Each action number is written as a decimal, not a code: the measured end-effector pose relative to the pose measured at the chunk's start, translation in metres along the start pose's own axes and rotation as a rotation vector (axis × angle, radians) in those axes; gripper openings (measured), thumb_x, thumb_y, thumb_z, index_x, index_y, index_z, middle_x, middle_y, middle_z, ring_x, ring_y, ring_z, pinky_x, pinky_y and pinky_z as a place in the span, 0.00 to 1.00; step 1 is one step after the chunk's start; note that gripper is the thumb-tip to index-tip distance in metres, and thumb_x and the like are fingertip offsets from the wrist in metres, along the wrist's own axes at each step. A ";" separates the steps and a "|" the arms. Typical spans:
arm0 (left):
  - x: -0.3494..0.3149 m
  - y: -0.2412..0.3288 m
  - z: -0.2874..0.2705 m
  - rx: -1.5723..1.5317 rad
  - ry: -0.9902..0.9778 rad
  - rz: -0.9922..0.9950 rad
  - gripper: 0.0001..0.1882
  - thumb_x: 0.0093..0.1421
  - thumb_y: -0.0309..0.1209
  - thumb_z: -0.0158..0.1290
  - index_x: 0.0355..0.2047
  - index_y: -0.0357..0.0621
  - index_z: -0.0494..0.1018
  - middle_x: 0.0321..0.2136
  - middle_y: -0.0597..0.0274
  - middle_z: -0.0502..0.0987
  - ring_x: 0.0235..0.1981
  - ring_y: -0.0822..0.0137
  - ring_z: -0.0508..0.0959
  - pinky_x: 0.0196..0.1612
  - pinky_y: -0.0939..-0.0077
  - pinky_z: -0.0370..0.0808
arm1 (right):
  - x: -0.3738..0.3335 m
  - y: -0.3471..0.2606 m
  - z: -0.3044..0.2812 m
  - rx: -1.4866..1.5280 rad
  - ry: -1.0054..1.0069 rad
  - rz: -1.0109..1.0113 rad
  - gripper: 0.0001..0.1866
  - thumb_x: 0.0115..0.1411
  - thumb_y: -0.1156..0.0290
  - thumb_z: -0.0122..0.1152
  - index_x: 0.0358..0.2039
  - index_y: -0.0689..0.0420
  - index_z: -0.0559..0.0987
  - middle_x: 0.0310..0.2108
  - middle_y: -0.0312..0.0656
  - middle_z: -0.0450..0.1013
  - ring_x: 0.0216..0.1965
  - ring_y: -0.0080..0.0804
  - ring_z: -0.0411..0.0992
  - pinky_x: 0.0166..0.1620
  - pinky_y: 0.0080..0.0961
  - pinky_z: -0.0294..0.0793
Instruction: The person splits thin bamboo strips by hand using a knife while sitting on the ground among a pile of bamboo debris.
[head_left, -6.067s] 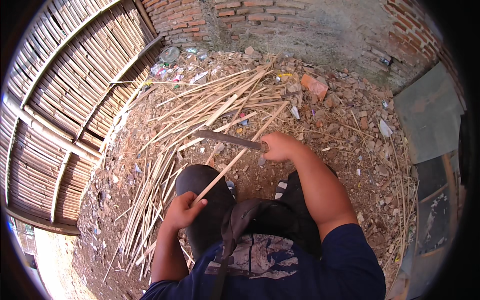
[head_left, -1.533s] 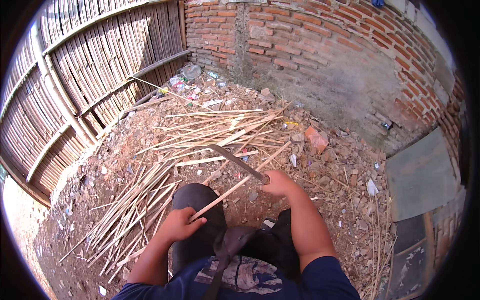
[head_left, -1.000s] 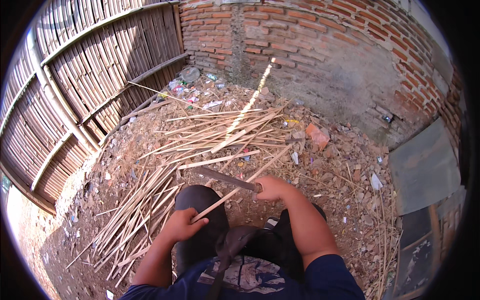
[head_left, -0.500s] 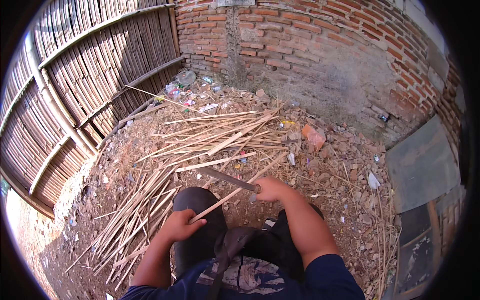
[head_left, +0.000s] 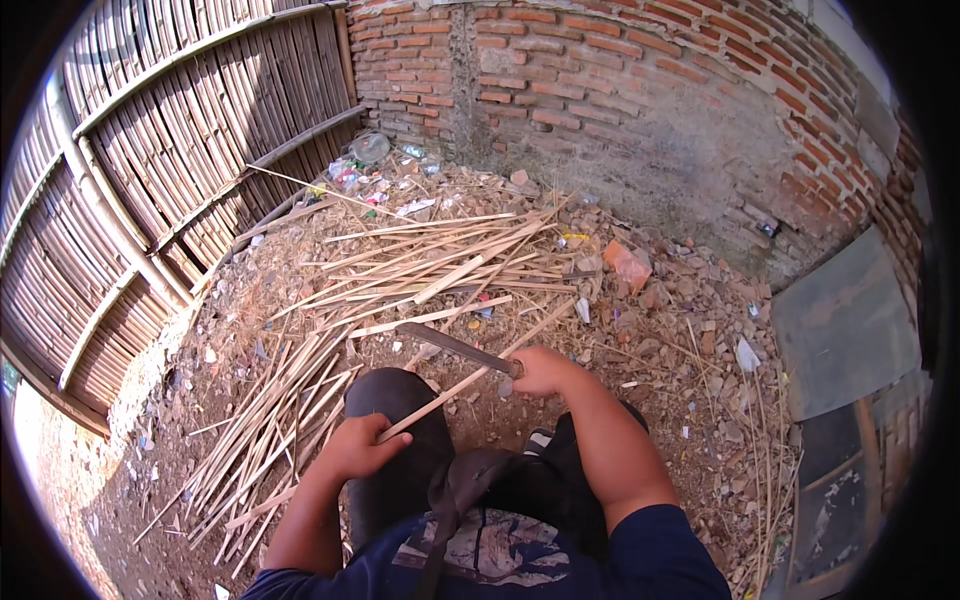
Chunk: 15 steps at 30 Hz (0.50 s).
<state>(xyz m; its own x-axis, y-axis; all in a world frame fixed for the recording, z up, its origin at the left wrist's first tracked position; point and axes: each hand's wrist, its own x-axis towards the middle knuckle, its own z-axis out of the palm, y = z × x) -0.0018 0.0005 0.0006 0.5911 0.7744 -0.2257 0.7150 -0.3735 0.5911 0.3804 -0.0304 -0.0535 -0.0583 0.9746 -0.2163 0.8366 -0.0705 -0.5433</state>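
My left hand [head_left: 362, 447] is closed round the near end of a long, pale bamboo strip [head_left: 452, 390], beside my left knee. The strip slants away to the upper right, past my right hand. My right hand [head_left: 541, 371] grips the handle of a machete [head_left: 455, 345], whose dark blade points to the left and crosses over the strip. Most of the handle is hidden in my fist. Ahead of my knees lies a loose pile of split bamboo strips [head_left: 465, 270], and another heap of strips [head_left: 265, 445] spreads on my left.
A woven bamboo fence [head_left: 190, 140] stands at the left, and a brick wall [head_left: 600, 110] runs along the back. Rubble and litter [head_left: 690, 400] cover the ground. A grey panel [head_left: 845, 325] leans at the right, near several thin strips [head_left: 765, 470].
The machete blade has tilted a little, its tip rising slightly along the strip. Both hands keep their hold and have barely moved.
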 end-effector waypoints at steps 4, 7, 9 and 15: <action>-0.001 0.003 -0.001 -0.014 0.001 -0.005 0.27 0.60 0.55 0.61 0.35 0.39 0.80 0.27 0.47 0.81 0.33 0.48 0.83 0.38 0.57 0.78 | 0.001 0.001 0.003 -0.015 0.021 0.000 0.16 0.50 0.66 0.66 0.40 0.54 0.82 0.29 0.44 0.82 0.33 0.38 0.82 0.37 0.35 0.79; -0.001 0.004 -0.001 -0.016 0.003 -0.008 0.27 0.60 0.55 0.61 0.35 0.39 0.80 0.27 0.47 0.81 0.33 0.48 0.83 0.38 0.57 0.78 | -0.002 -0.004 0.000 0.008 0.023 0.000 0.15 0.50 0.66 0.66 0.39 0.55 0.82 0.29 0.44 0.82 0.33 0.39 0.82 0.37 0.36 0.78; -0.002 0.003 -0.001 -0.011 0.003 -0.011 0.27 0.60 0.55 0.61 0.35 0.39 0.80 0.27 0.47 0.81 0.33 0.48 0.83 0.38 0.57 0.78 | -0.006 -0.012 -0.005 0.023 0.014 0.006 0.15 0.50 0.65 0.66 0.38 0.55 0.82 0.29 0.45 0.81 0.33 0.41 0.82 0.38 0.37 0.78; 0.000 0.004 -0.001 -0.002 -0.003 -0.014 0.27 0.60 0.55 0.61 0.35 0.39 0.80 0.27 0.47 0.81 0.34 0.47 0.83 0.38 0.57 0.78 | -0.002 -0.003 -0.001 -0.028 0.010 -0.007 0.16 0.50 0.63 0.67 0.39 0.55 0.81 0.29 0.47 0.80 0.34 0.46 0.80 0.39 0.40 0.77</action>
<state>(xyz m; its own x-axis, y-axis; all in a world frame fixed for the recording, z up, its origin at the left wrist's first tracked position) 0.0005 -0.0006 0.0034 0.5820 0.7781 -0.2364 0.7225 -0.3614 0.5894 0.3783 -0.0316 -0.0510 -0.0591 0.9770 -0.2047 0.8509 -0.0579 -0.5221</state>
